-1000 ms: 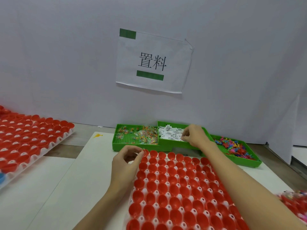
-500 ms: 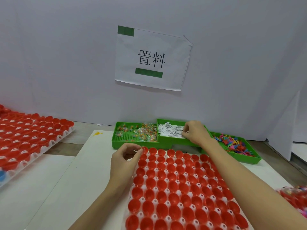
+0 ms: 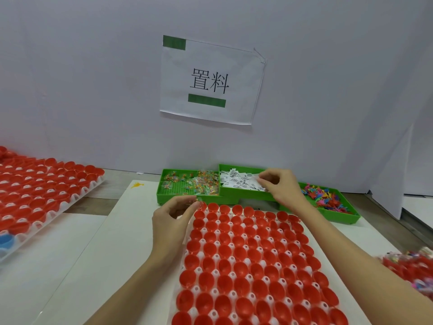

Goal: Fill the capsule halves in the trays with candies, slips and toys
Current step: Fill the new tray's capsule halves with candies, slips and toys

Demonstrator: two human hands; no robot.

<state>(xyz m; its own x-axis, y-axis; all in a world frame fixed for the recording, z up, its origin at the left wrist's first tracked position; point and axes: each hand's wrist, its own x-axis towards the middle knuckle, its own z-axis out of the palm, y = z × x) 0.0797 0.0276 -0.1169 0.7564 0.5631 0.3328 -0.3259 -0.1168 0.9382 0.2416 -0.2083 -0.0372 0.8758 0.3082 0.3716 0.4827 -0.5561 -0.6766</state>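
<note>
A white tray of empty red capsule halves [image 3: 241, 252] lies in front of me. Behind it stand three green trays: candies [image 3: 199, 184] on the left, paper slips [image 3: 236, 180] in the middle, colourful toys [image 3: 328, 200] on the right. My left hand [image 3: 171, 221] hovers at the capsule tray's far left corner, thumb and fingers pinching a small clear-wrapped candy [image 3: 198, 200]. My right hand [image 3: 281, 186] reaches into the slip tray, its fingertips pinching slips.
A second tray of red halves [image 3: 35, 191] sits at the left, with blue halves [image 3: 5, 240] at its near end. A tray of filled capsules [image 3: 412, 270] shows at the right edge. A white wall with a paper sign [image 3: 210, 80] stands just behind the green trays.
My right hand has stayed over the slip tray and drawn its fingers together on slips. My left hand has kept to the capsule tray's far left corner.
</note>
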